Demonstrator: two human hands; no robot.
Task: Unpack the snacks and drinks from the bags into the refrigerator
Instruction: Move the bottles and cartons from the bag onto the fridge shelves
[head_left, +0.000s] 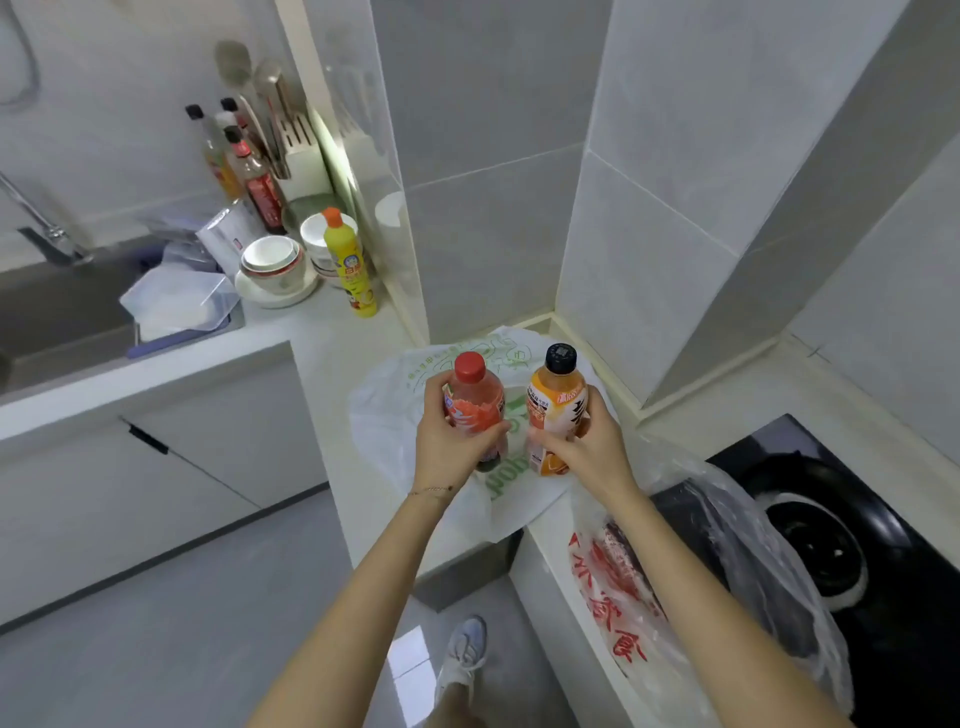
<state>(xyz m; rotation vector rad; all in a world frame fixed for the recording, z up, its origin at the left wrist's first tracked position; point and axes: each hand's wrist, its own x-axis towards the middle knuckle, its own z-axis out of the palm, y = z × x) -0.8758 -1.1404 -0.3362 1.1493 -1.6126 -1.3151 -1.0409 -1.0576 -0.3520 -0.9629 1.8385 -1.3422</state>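
At frame centre, the left hand grips a red drink bottle and the right hand grips an orange juice bottle, both above the white bag on the worktop. The clear bag, lower right, holds more items. No refrigerator is visible; stowing remains.

We wear a thin chain bracelet on the wrist of our left hand, just below the centre of the frame. Both forearms are bare. At lower centre, a white lace-up sneaker covers one foot.
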